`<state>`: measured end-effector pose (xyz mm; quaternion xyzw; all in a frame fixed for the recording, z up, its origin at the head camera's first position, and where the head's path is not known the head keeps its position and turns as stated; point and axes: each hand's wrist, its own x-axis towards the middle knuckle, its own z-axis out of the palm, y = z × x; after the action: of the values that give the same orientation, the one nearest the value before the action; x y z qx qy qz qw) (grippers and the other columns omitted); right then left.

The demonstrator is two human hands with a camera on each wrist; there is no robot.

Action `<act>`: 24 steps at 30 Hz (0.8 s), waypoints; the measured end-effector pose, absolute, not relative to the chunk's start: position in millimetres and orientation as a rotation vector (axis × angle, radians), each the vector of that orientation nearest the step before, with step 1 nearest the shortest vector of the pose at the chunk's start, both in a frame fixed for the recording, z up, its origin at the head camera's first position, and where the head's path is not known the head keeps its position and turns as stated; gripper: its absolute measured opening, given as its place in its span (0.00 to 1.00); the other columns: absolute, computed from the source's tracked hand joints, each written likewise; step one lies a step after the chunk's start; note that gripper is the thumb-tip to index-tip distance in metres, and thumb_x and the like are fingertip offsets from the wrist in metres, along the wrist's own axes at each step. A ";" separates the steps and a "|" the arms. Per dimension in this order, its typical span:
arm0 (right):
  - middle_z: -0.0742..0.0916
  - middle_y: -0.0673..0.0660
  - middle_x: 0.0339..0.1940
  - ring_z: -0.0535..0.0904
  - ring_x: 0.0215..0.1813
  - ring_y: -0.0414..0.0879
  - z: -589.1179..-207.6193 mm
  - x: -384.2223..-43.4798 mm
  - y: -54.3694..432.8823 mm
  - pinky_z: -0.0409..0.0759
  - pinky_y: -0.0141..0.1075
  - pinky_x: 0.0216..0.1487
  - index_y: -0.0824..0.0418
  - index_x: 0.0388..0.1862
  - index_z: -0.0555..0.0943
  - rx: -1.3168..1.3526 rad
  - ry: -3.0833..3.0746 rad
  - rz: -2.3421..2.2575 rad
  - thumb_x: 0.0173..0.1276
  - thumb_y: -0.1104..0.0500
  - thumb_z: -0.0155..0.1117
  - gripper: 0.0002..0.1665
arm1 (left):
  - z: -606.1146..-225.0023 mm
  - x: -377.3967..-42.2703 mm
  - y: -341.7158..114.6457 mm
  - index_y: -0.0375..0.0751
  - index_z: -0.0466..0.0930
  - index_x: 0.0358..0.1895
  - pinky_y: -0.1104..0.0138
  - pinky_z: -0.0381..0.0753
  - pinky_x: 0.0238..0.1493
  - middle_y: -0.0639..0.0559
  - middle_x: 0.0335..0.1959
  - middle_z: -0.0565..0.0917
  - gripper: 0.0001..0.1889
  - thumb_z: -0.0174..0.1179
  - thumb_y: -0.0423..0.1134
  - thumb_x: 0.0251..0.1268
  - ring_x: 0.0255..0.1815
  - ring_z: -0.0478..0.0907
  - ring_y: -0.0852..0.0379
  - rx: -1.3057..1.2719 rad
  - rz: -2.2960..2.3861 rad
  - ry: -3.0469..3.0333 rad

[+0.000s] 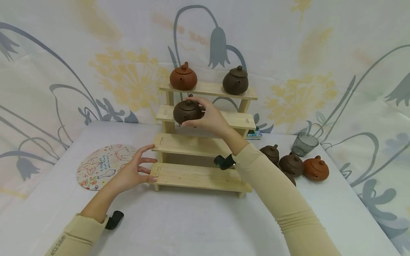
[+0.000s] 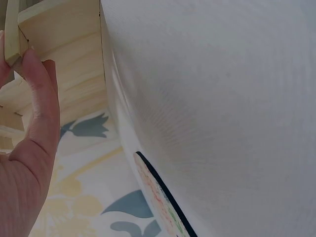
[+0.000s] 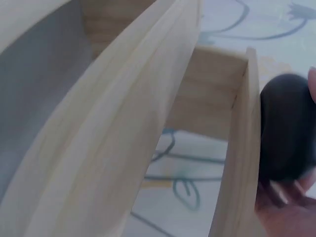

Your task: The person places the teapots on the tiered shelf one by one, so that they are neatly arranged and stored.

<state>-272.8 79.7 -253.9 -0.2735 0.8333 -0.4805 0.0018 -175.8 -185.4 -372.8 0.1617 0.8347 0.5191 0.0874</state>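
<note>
A tiered wooden display rack (image 1: 198, 175) stands in the middle of the table. My right hand (image 1: 209, 117) grips a dark brown teapot (image 1: 185, 111) at the left part of the second tier from the top. In the right wrist view the teapot (image 3: 284, 128) is a dark rounded body against the board, with only parts of the fingers showing. Beside the rack's left end, my left hand (image 1: 136, 172) holds the edge of the lowest board between thumb and fingers. The left wrist view shows thumb and fingertips around the board end (image 2: 15, 39).
On the top tier stand a reddish teapot (image 1: 183, 79) and a dark teapot (image 1: 236, 82). Several more teapots, among them a reddish one (image 1: 316, 169), cluster right of the rack near a grey glass cup (image 1: 304, 144). A round patterned mat (image 1: 99, 167) lies at left.
</note>
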 end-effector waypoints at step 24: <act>0.72 0.54 0.63 0.72 0.60 0.50 -255.4 -275.5 74.7 0.74 0.37 0.52 0.56 0.66 0.68 -0.835 2.441 -1.679 0.53 0.65 0.73 0.41 | -371.4 -176.5 -185.9 0.54 0.43 0.73 0.61 0.77 0.35 0.31 0.58 0.70 0.52 0.70 0.30 0.49 0.41 0.79 0.46 0.503 1.542 2.498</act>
<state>-275.5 74.7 -255.4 -0.2711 0.7926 -0.5452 0.0319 -176.5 -185.9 -371.4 0.1684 0.8359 0.5159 0.0818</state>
